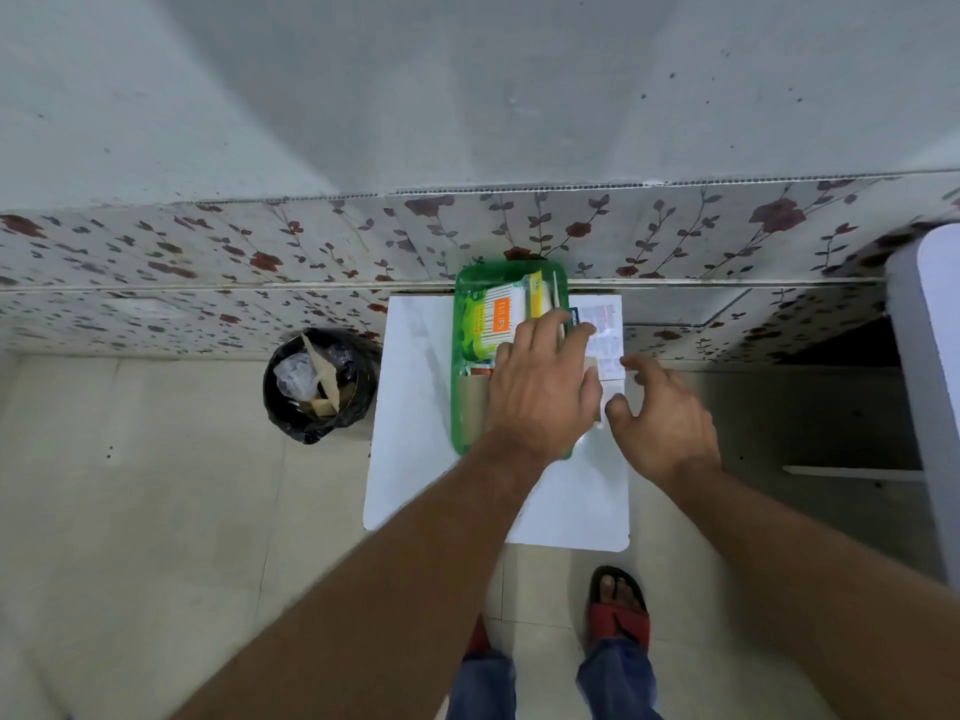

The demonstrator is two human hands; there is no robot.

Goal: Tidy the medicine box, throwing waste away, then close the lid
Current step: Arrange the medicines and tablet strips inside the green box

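From my remote seat, a black-lined bin [319, 384] holding crumpled plastic and cardboard scraps stands on the tiled floor, left of the white surface [410, 407]. On that surface sits the green medicine box [460, 324], lid off, pushed toward the flowered wall; a cotton-bud pack [498, 317] with an orange label lies inside at the far end. My left hand [540, 387] lies flat across the box's right side, its grip spread, fingers reaching to a printed white carton [605, 324] just beside the box. My right hand [662, 413] hovers near the carton's near edge, grip spread and curled, pinching nothing. Red sandals [618, 610] show below.
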